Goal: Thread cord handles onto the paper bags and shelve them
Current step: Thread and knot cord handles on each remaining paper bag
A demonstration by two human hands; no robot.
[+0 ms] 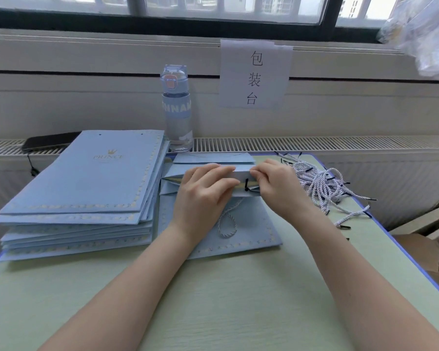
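Observation:
A light blue paper bag point(249, 224) lies flat on the table in front of me, its mouth at the far end held open. My left hand point(203, 193) grips the upper rim of the mouth, fingers curled over the paper edge. My right hand point(276, 183) pinches the same rim at the right, where a black cord tip point(246, 185) pokes through a hole. A white twisted cord loop point(227, 221) hangs over the bag's face below my left hand. A loose pile of cords point(322, 186) with black tips lies to the right.
A tall stack of flat blue bags point(86, 188) fills the left of the pale green table point(213, 300). A clear water bottle point(176, 107) stands on the radiator ledge behind, a dark phone point(48, 143) lies at far left, and a paper sign point(255, 74) hangs on the wall.

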